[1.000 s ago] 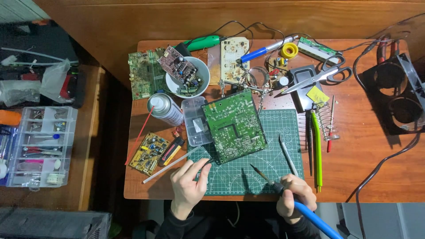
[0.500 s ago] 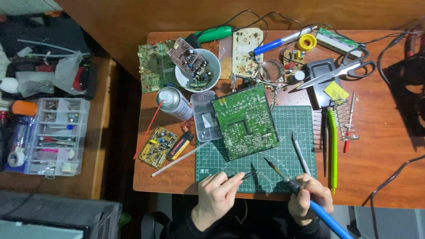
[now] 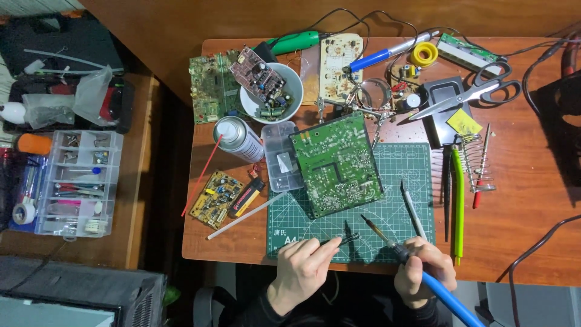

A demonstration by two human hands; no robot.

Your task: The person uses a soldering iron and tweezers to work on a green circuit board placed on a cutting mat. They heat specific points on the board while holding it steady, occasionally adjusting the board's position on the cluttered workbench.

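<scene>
Two hands at the near edge of a cluttered desk [image 3: 514,212], tools held over a green cutting mat [image 3: 417,163].

The right hand [image 3: 423,269] is curled tight around a blue-handled soldering iron [image 3: 417,266], its thin metal tip angled up-left toward the large green circuit board [image 3: 336,163] lying tilted on the gridded mat. The left hand [image 3: 302,269] pinches slim dark tweezers [image 3: 345,240] between fingertips, just below the board.

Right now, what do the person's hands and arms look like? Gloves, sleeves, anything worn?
Both hands are bare: no gloves, and no rings or watch that I can see. The left hand and right hand each come out of a dark, black-looking sleeve that ends at the wrist. No markings show on the fabric.
</scene>
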